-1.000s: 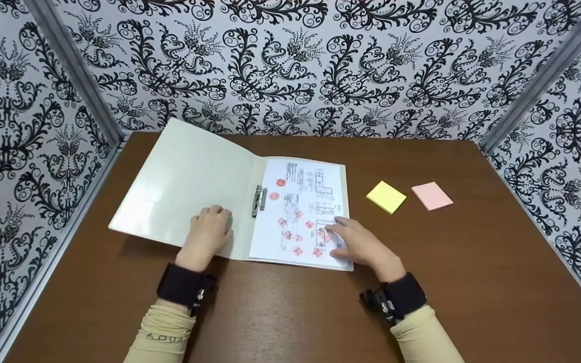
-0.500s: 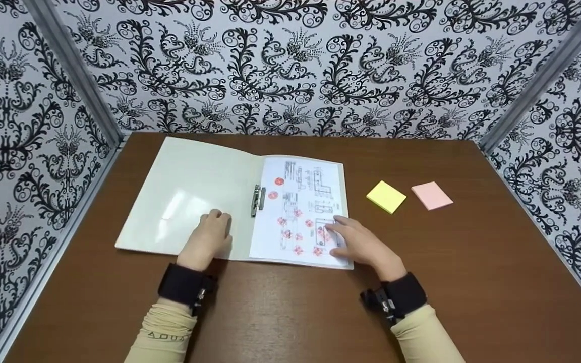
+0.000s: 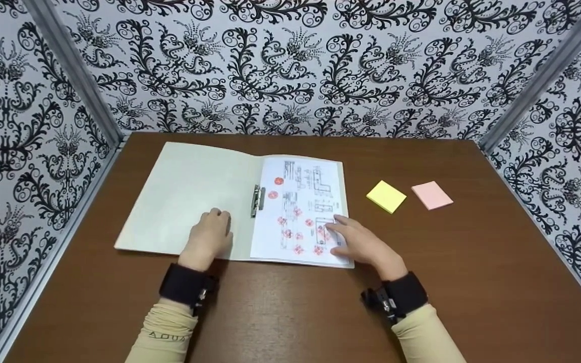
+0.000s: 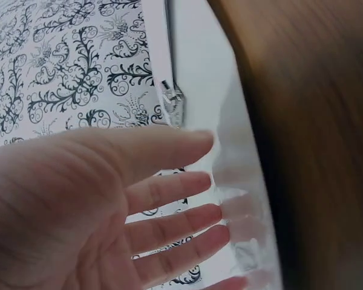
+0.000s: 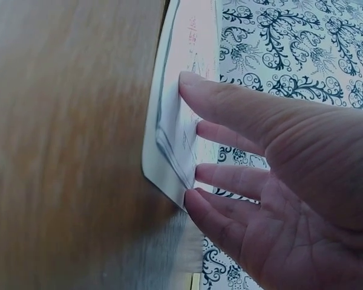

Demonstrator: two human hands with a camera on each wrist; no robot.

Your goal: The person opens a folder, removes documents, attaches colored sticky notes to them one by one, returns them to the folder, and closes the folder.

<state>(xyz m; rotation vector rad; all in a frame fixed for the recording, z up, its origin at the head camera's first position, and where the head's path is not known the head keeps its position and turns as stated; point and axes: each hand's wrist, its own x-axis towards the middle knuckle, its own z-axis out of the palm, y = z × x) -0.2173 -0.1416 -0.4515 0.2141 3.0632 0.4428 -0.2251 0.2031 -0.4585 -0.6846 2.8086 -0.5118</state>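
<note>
A pale folder point(image 3: 184, 191) lies spread out on the brown table, with a metal clip point(image 3: 257, 200) by its spine. On its right half sits a paper sheet point(image 3: 300, 201) printed with line drawings and red stamp marks. My left hand point(image 3: 208, 234) rests on the inside of the left cover near the spine; the left wrist view shows its fingers point(image 4: 169, 232) extended, fingertips at the cover. At the sheet's lower right edge, my right hand point(image 3: 363, 245) lies with fingers spread. In the right wrist view its thumb and fingertips touch the paper point(image 5: 184, 121), gripping nothing.
A yellow sticky-note pad point(image 3: 386, 196) and a pink sticky-note pad point(image 3: 431, 195) lie on the table point(image 3: 472, 262) right of the folder. Patterned wall panels point(image 3: 290, 65) stand behind and at both sides.
The folder's left cover, tilted up a second ago, has come down flat to the table under my left hand. My right hand has stayed at the sheet's edge.
</note>
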